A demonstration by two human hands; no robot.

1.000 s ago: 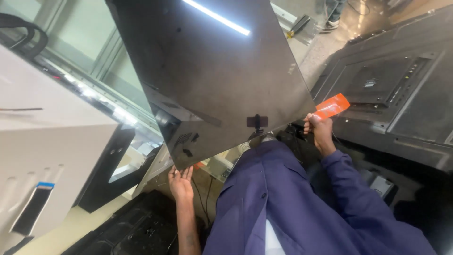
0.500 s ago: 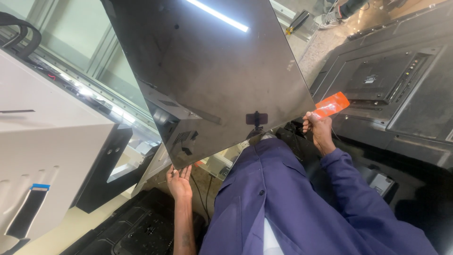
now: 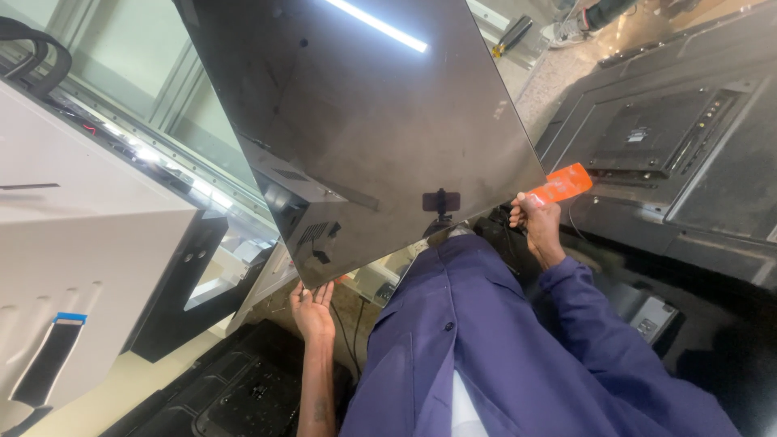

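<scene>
— Fingers of my left hand (image 3: 314, 306) are spread open under the low corner of the dark glossy panel (image 3: 364, 129); they only prop it, with no grip around it.

— And the right hand (image 3: 534, 222)?

— Closed around an orange flat tool (image 3: 560, 184), just beside the panel's right corner. The panel leans tilted over my lap, with a black back cover (image 3: 672, 137) lying to the right.

— Risk?

— I think the panel can slide off the open palm, because nothing clamps that edge, and the corner can hit the white cabinet (image 3: 81, 243).
</scene>
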